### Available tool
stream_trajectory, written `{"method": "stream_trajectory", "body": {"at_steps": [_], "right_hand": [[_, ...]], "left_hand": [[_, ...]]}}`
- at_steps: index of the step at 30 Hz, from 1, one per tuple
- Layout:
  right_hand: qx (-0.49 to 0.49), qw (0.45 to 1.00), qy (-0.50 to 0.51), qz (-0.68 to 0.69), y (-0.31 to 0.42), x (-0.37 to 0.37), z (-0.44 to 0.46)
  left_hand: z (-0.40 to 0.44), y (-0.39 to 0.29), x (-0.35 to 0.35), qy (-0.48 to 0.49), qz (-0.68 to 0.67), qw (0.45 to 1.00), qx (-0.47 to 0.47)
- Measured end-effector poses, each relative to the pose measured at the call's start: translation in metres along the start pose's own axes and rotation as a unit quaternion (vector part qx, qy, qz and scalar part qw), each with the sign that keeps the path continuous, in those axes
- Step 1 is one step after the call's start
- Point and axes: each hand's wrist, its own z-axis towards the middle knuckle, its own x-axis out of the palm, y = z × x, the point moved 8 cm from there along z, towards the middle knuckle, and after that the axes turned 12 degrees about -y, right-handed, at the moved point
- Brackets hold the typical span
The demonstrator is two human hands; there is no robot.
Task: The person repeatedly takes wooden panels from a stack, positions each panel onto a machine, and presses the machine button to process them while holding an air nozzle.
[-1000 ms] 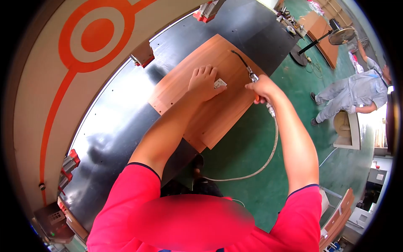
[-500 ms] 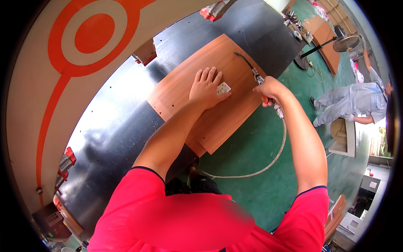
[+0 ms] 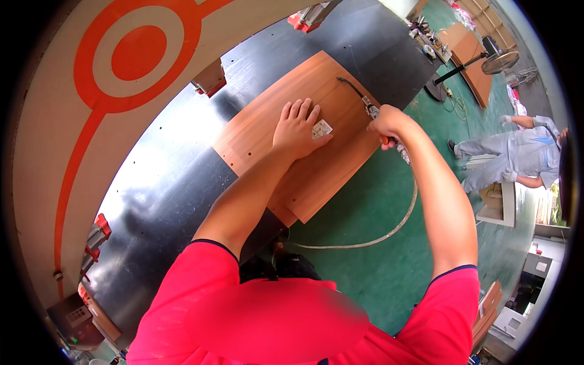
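Observation:
My left hand point(image 3: 296, 129) lies flat with fingers spread on a brown wooden board point(image 3: 255, 121), beside a small white label point(image 3: 322, 128). A second wooden panel edge shows under or beside the board at its near end. My right hand point(image 3: 387, 125) is wrapped round an air blow gun point(image 3: 370, 109) at the board's right edge. The gun's thin dark nozzle points over the board's far part. From its rear a pale air hose point(image 3: 389, 234) curves down and back toward my feet. My fingers hide most of the gun's handle.
The board rests on a dark metal table point(image 3: 164, 176). A beige machine beam point(image 3: 42, 121) with orange markings arches over the left, with red clamps point(image 3: 304, 19) near it. At right stand a fan point(image 3: 500, 62), leaning panels point(image 3: 474, 79) and a person point(image 3: 523, 149) in grey.
My right hand and the blow gun have shifted slightly, and the hose has swung a little. My left hand stays in place. The person in grey has lowered an arm.

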Motion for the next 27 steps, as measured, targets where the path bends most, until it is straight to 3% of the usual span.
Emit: {"method": "stream_trajectory", "body": {"at_steps": [3, 7, 9, 12, 18, 21, 27], "right_hand": [[0.005, 1.000, -0.010, -0.005, 0.002, -0.003, -0.003], [-0.059, 0.992, -0.039, 0.102, -0.008, 0.002, -0.029], [-0.037, 0.987, 0.012, 0.154, -0.008, 0.020, -0.074], [-0.040, 0.989, 0.048, 0.131, -0.009, 0.047, -0.125], [-0.098, 0.990, 0.100, 0.016, 0.024, 0.093, -0.170], [-0.144, 0.983, 0.106, -0.038, 0.044, 0.116, -0.169], [-0.127, 0.988, 0.088, -0.023, 0.056, 0.138, -0.178]], "left_hand": [[0.001, 0.001, -0.002, 0.008, -0.008, 1.000, -0.006], [0.001, 0.002, -0.015, -0.075, -0.059, 0.995, 0.014], [-0.002, 0.000, -0.023, -0.071, -0.098, 0.993, 0.004], [-0.035, -0.007, -0.020, -0.063, -0.106, 0.992, -0.039], [-0.178, -0.039, -0.084, -0.062, -0.143, 0.985, -0.071], [-0.209, -0.041, -0.087, -0.043, -0.155, 0.984, -0.079], [-0.215, -0.037, -0.086, -0.060, -0.159, 0.984, -0.043]]}}
